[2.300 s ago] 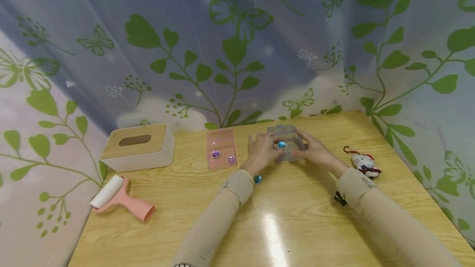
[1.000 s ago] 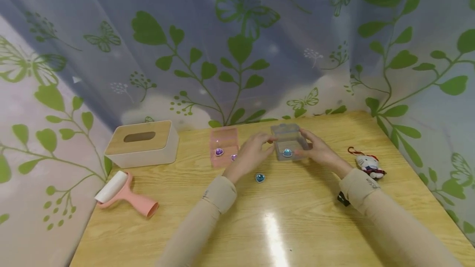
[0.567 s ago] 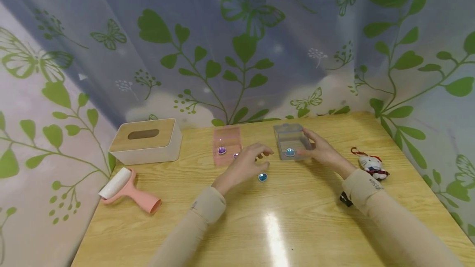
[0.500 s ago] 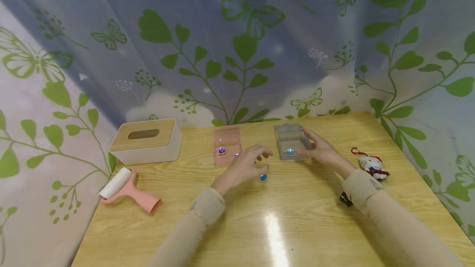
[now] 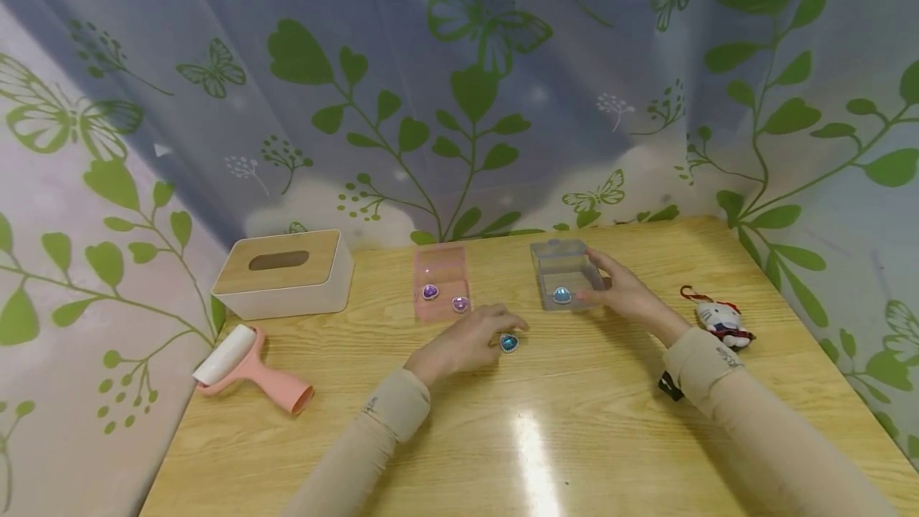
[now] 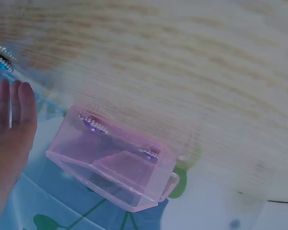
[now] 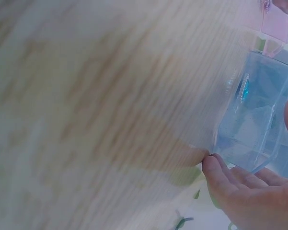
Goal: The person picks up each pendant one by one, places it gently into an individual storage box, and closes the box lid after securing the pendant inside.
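While the right hand (image 5: 625,290) gripped the clear box (image 5: 560,273), the loose left hand (image 5: 465,344) had lowered, a blue gem (image 5: 509,343) near its fingertips.

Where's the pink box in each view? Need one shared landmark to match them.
Head: near centre, slightly low, just beyond the left hand; the pink box is open.
Left wrist: lower half, left of centre, to the right of the hand.
Right wrist: top right corner, cut off by the frame.
Shared landmark: a purple gem inside it.
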### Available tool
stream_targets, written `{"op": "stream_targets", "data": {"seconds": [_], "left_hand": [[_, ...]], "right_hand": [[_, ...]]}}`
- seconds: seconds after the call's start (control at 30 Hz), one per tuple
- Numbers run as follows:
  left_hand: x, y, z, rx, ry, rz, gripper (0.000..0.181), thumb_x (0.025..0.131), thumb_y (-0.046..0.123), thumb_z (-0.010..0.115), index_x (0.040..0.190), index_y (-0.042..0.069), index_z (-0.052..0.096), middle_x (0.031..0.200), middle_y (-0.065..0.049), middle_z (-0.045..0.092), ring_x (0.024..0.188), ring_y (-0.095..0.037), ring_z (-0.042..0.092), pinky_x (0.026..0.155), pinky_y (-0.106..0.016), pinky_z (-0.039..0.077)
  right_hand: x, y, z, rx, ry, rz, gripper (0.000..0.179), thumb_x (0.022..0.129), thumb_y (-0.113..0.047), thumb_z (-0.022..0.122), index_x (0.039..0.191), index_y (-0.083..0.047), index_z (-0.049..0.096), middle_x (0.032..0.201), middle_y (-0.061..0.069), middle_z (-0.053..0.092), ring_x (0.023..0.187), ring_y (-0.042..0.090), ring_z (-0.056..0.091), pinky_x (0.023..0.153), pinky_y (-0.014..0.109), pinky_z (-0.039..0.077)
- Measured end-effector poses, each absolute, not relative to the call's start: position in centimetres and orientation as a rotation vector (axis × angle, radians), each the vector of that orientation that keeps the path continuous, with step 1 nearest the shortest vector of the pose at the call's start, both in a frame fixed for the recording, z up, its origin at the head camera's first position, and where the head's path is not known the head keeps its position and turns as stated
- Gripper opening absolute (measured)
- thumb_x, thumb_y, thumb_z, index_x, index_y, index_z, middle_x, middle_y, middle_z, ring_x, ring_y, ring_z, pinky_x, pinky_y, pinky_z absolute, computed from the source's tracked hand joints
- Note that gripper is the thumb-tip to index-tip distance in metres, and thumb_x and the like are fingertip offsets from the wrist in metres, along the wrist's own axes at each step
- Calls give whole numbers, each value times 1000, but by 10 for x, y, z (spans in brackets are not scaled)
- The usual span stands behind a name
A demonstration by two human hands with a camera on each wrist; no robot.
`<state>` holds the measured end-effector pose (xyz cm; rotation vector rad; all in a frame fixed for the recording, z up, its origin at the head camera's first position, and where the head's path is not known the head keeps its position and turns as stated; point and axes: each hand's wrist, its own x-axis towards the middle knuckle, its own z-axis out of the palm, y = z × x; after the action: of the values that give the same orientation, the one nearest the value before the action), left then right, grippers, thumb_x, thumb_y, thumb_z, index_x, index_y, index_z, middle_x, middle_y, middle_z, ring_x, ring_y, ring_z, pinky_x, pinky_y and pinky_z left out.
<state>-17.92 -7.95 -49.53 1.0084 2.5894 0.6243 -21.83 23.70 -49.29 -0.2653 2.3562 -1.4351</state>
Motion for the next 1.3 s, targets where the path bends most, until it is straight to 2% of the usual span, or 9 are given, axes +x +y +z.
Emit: {"op": "stream_targets", "data": {"seconds": [0.13, 0.27, 0.6, 0.77, 1.0, 1.3], "left_hand": [[-180, -79, -498, 1032, 2575, 546, 62, 96, -6, 62, 149, 27, 59, 145, -1, 63, 136, -23, 57, 119, -42, 49], [-180, -78, -500, 1055, 2593, 459, 59, 98, -1, 66, 150, 28, 59, 146, 1, 62, 139, -22, 56, 122, -42, 47], [-182, -73, -498, 1088, 2649, 324, 42, 99, 16, 73, 140, 25, 69, 130, 2, 68, 118, -16, 60, 101, -27, 54], [-184, -71, -498, 1100, 2665, 274, 38, 100, 24, 73, 138, 20, 70, 131, 0, 68, 118, -17, 61, 100, -28, 54], [-184, -72, -500, 1141, 2686, 253, 38, 100, 30, 73, 136, 20, 71, 129, 0, 69, 112, -16, 62, 93, -26, 54], [-185, -71, -503, 1148, 2709, 252, 32, 101, 32, 72, 130, 20, 74, 123, 1, 69, 111, -16, 64, 94, -26, 56]], "right_hand": [[-218, 237, -492, -268, 2350, -1442, 94, 105, -19, 67, 170, -10, 0, 177, 25, -1, 156, 62, 15, 120, 77, 30], [-217, 236, -491, -270, 2347, -1444, 95, 104, -19, 67, 170, -10, -1, 177, 26, -1, 155, 63, 15, 119, 77, 31], [-220, 237, -494, -263, 2363, -1433, 95, 104, -19, 68, 170, -10, 1, 176, 26, 1, 155, 63, 17, 119, 77, 32], [-221, 238, -492, -276, 2365, -1435, 96, 104, -17, 68, 170, -9, -1, 176, 27, 0, 153, 65, 17, 118, 77, 33], [-221, 238, -493, -270, 2370, -1422, 97, 103, -18, 69, 170, -9, -1, 176, 27, 0, 154, 64, 17, 118, 77, 33], [-221, 238, -493, -275, 2373, -1431, 95, 104, -17, 68, 170, -8, 0, 176, 28, 1, 153, 64, 19, 118, 77, 33]]}}
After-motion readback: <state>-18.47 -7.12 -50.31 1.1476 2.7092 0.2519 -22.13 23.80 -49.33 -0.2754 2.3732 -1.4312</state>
